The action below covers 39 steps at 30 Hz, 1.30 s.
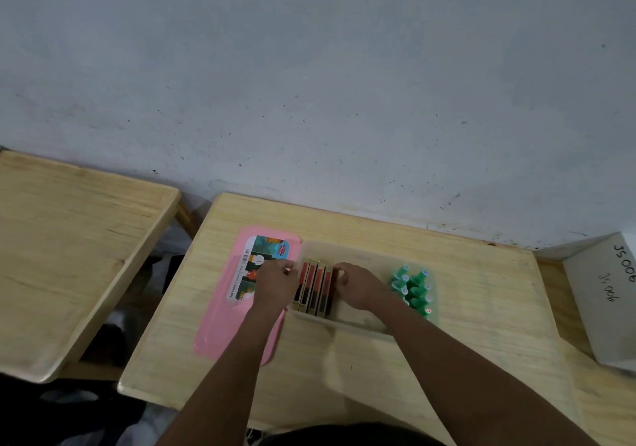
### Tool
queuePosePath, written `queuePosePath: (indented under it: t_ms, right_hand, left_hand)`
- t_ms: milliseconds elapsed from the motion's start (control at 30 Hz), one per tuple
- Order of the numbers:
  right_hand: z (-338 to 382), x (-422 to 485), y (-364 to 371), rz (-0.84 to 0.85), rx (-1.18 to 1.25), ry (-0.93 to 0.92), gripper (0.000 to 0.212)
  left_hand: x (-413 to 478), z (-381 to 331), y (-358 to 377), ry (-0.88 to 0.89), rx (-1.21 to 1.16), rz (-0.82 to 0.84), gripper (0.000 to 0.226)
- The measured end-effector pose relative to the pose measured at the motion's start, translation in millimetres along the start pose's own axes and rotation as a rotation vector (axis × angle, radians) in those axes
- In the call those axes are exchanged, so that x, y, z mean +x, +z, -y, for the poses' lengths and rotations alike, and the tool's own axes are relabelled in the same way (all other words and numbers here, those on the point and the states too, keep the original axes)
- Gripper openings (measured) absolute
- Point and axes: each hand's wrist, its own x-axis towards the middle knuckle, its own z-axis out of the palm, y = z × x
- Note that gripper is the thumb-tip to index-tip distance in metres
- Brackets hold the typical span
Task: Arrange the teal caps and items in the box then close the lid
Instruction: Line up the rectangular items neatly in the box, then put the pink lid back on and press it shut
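The left grip (277,282) is curling its fingers against the left side of a row of slim packs (315,287). The right grip (358,285) is curling in against the row's right side, so both are clasping the packs between them. The packs are flat and rectangular, red and black with gold edges. They are standing on edge, side by side, in the left half of the box (347,251), a shallow oblong tub of cloudy, translucent plastic with rounded corners. At the box's right end the teal caps (411,289) are sitting packed together, glossy and cone-like with small round tips.

The pink lid (223,321) is lying flat just left of the box, smooth plastic with rounded corners and a printed label, with the left forearm crossing its right edge. Everything is resting on a tabletop (481,294) of pale, fine-grained wood. A second wooden table (69,256) is standing apart at the left, and a grey carton (599,308) with handwritten marks is sitting at the right. A scuffed, speckled wall (309,84) is rising behind.
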Motion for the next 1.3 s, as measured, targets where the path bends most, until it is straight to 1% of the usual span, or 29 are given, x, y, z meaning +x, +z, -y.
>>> queuePosePath:
  t_ms: [67, 200, 333, 433, 500, 567, 633, 700, 800, 867, 933, 967, 1000, 1067, 1133, 1167, 1200, 1300]
  right_hand:
    - [-2.1, -0.1, 0.2, -0.001, 0.011, -0.013, 0.039]
    - [-0.7, 3.8, -1.0, -0.044, 0.025, 0.051, 0.045]
    - [5.6, 5.0, -1.2, -0.031, 0.065, 0.021, 0.042]
    - [2.2, 1.8, -3.4, -0.013, 0.148, 0.023, 0.049]
    - [-1.2, -2.8, -4.9, -0.031, 0.221, 0.042, 0.052]
    - [-2.7, -9.8, -4.2, -0.073, 0.262, 0.054, 0.048]
    - [-1.6, -20.4, -1.2, -0.097, 0.257, 0.032, 0.039]
    - [1.6, -32.8, 4.0, -0.053, 0.249, -0.025, 0.033]
    - [5.4, -50.8, 13.9, 0.062, 0.255, -0.119, 0.029]
    - [3.7, -58.6, 20.5, 0.076, 0.238, -0.163, 0.026]
    - [-0.3, -63.2, 26.0, 0.048, 0.226, -0.174, 0.023]
    - [-1.6, -64.7, 27.6, 0.030, 0.220, -0.176, 0.023]
    - [-2.0, -66.4, 28.4, 0.014, 0.206, -0.179, 0.022]
    - [-1.1, -69.9, 29.3, -0.022, 0.168, -0.183, 0.021]
    - [-0.1, -72.7, 31.3, -0.054, 0.144, -0.175, 0.022]
    - [0.3, -73.8, 32.4, -0.066, 0.138, -0.169, 0.023]
    - [1.0, -75.0, 33.2, -0.079, 0.130, -0.164, 0.023]
    - [3.1, -78.5, 34.9, -0.133, 0.052, -0.158, 0.025]
  left_hand:
    - [0.0, -0.1, 0.6, 0.008, 0.000, -0.006, 0.031]
    - [0.1, -0.8, 0.3, 0.008, -0.001, -0.015, 0.031]
    - [-0.1, -1.1, 0.3, 0.014, 0.007, -0.019, 0.031]
    - [-0.9, -2.5, -0.4, 0.013, 0.012, -0.013, 0.031]
    - [-0.7, -1.8, -0.3, 0.018, 0.016, -0.012, 0.031]
    - [-2.0, -2.8, -1.1, 0.029, 0.020, -0.014, 0.030]
    - [-2.7, -2.9, -0.2, 0.058, 0.045, -0.021, 0.031]
    - [-5.1, -2.4, 0.7, 0.080, 0.052, -0.026, 0.030]
    - [-10.3, 3.3, -0.3, 0.117, 0.042, -0.050, 0.028]
    - [-13.6, 13.3, -2.4, 0.146, 0.023, -0.103, 0.027]
    - [-16.7, 27.4, -7.8, 0.101, -0.029, -0.200, 0.027]
    - [-16.8, 36.1, -10.8, 0.064, -0.014, -0.259, 0.031]
    - [-17.1, 44.6, -14.4, 0.006, 0.058, -0.293, 0.038]
    - [-17.5, 64.2, -18.2, -0.183, 0.263, -0.264, 0.054]
    - [-22.1, 79.6, -21.8, -0.364, 0.338, -0.185, 0.064]
    - [-25.6, 85.8, -22.5, -0.410, 0.340, -0.169, 0.065]
    - [-28.2, 91.3, -22.0, -0.421, 0.347, -0.162, 0.064]
    - [-33.6, 96.9, -21.8, -0.356, 0.367, -0.200, 0.063]
